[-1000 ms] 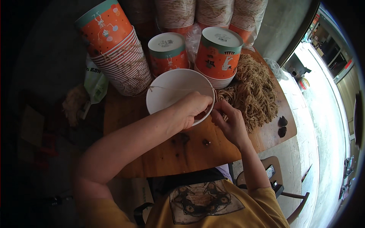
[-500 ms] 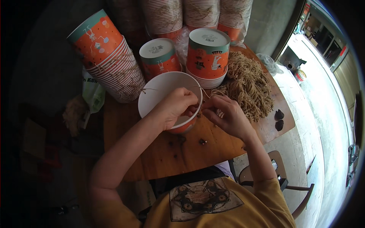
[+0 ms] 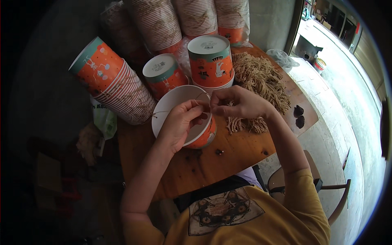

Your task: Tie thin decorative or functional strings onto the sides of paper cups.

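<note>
**Close Work on the Paper Bucket (image 3: 175,98)**

Here's the bucket, orange outside and white within, mouth up on the counter (image 3: 196,173), left of centre and back from the near edge. Twine (image 3: 161,112) crosses its left rim. The left hand (image 3: 179,122) curls over the opposite rim, fingers bent inward; whether they grip anything, I cannot tell. And the right hand (image 3: 239,103), at that same rim, pinches thumb and forefinger together on a thin strand of the twine!

Just behind, 2 upturned buckets (image 3: 210,67) show pale bases. Out at the left edge leans a nested bucket stack (image 3: 116,90). Toward the right edge sprawls a tan cord heap (image 3: 261,77), with 2 dark pieces (image 3: 299,116) by the right corner. Beyond the far end, 4 plastic-wrapped stacks (image 3: 159,24) rise.
</note>
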Demonstrator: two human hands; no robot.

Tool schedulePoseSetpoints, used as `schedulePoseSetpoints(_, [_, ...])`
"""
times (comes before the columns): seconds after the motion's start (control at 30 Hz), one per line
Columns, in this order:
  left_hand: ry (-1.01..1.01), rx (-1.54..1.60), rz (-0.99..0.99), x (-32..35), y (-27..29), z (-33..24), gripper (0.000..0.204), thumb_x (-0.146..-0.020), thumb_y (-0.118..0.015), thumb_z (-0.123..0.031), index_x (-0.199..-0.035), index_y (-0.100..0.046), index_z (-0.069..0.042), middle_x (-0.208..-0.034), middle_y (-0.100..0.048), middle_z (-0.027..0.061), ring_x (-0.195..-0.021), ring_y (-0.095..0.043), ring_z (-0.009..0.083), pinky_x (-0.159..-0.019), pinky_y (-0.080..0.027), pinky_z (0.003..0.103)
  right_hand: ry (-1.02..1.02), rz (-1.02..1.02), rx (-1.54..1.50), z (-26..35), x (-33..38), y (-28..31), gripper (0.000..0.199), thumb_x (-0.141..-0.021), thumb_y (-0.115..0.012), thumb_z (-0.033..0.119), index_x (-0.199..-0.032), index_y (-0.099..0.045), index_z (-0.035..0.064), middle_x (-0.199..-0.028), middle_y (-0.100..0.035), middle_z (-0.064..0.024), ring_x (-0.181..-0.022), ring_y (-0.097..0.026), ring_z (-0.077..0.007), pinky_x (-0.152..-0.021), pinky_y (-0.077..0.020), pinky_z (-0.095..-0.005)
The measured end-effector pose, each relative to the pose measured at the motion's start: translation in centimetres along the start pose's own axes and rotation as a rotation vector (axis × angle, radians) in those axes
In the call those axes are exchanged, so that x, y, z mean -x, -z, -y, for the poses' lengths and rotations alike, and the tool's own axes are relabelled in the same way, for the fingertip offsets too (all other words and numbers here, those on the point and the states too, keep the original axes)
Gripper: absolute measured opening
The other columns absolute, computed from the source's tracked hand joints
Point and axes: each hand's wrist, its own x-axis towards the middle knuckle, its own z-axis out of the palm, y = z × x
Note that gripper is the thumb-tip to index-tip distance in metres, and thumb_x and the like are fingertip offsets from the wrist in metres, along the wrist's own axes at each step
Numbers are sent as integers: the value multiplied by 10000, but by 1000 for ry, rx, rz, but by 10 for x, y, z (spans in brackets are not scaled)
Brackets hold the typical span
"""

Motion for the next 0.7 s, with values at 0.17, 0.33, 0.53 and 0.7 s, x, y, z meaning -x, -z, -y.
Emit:
schedulePoseSetpoints(0.17, [-66, 78, -11, -3, 0, 4, 143, -946, -517, -125, -1068, -566, -68, -987, -601, 12, -844, -546, 70, -768, -443, 213, 74, 11, -19, -4, 1, 6, 152, -888, -623, 168, -905, -592, 20, -803, -611, 3, -749, -565, -68, -682, -468, -252])
schedulePoseSetpoints(0.33, [-229, 79, -6, -8, 2, 7, 141, -967, -484, -141, -1060, -575, -86, -885, -582, -3, -781, -525, 57, -708, -435, 213, 96, -1, 38, -5, 4, -1, 140, -881, -624, 147, -912, -589, 15, -800, -622, -16, -757, -588, -79, -680, -479, -264])
schedulePoseSetpoints(0.53, [-228, -195, 25, -9, -15, 9, 200, -965, -492, -137, -1133, -551, -46, -910, -566, -7, -794, -516, 59, -733, -425, 210, 120, 10, 166, 7, 7, 5, 107, -861, -638, 127, -881, -605, 27, -805, -625, -43, -751, -606, -124, -682, -485, -275])
schedulePoseSetpoints(0.7, [-252, -137, 12, -8, -25, 12, 229, -914, -596, -118, -1111, -528, -24, -967, -578, 27, -845, -542, 90, -770, -439, 239, 234, -3, 200, 7, -7, 9, 102, -854, -656, 124, -882, -616, 34, -821, -625, -28, -791, -601, -111, -712, -485, -265])
